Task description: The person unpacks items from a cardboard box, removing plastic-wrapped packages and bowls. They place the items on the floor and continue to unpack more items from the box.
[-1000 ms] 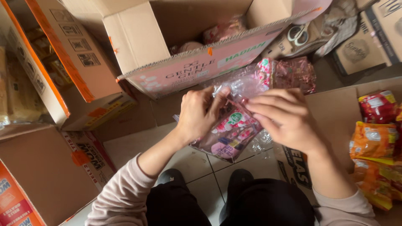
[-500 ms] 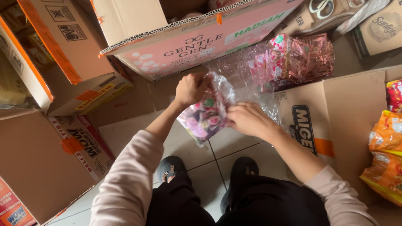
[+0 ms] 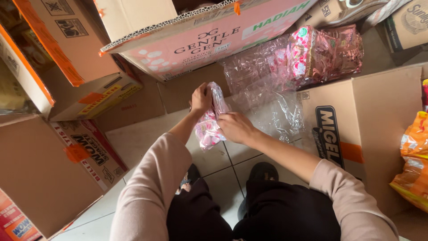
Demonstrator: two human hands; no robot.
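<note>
The left hand [image 3: 201, 99] is clenched on the top of a small clear plastic packet of pink-wrapped sweets [image 3: 208, 122], and the right hand [image 3: 235, 126] grips the same packet at its right edge, so both hold it upright above the pale tiled floor [image 3: 142, 147], in front of the person's knees.

Room to move is tight. A big pink and white cardboard box [image 3: 209, 38] overhangs the hands from above. A brown cardboard box with an orange stripe [image 3: 356, 129] stands close on the right. Printed cartons with orange tape [image 3: 84, 147] close the left side. Just beyond the hands lies a large crumpled clear plastic bag [image 3: 267, 102] that runs up to a pile of pink sweet packs [image 3: 325, 53]. The only open strip is the floor between the boxes, directly under the packet.

Half a second ago the packet was broader and lay flatter between the hands. It is now squeezed narrower and turned more on end, with the hands closer together.
</note>
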